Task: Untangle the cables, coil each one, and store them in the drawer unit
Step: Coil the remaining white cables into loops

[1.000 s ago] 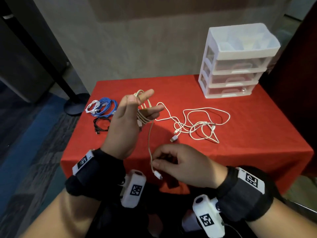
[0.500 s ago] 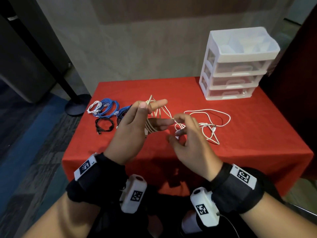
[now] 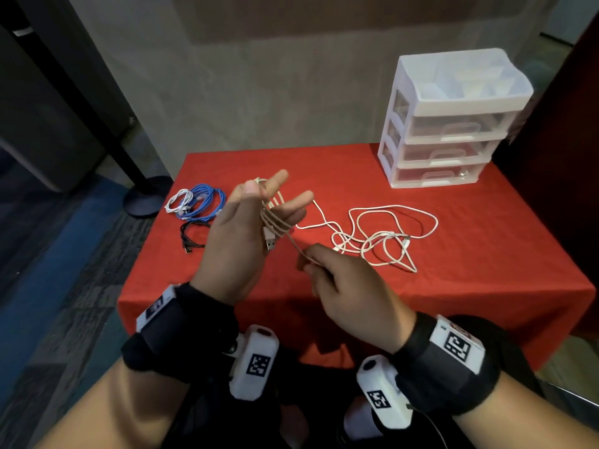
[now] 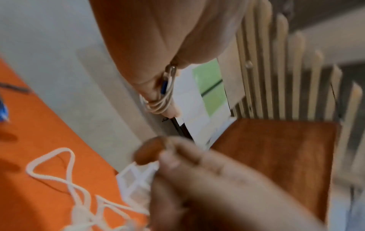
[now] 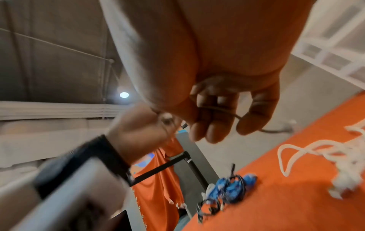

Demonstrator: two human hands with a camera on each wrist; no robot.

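Red tablecloth (image 3: 486,254), grey wall; left hand (image 3: 240,234) fingers spread, cable-wound; right hand (image 3: 350,286) pinches cable (image 3: 293,244).

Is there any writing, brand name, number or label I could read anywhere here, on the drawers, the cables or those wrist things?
No readable words or numbers in any view.
Left wrist band: a black-and-white square code pattern, no letters.
Right wrist band: the same kind of code pattern, no text.
Two white wrist cameras: code patterns only.
Drawer unit: plain, no label visible.
USB plug of the beige cable: too small to show any marking.
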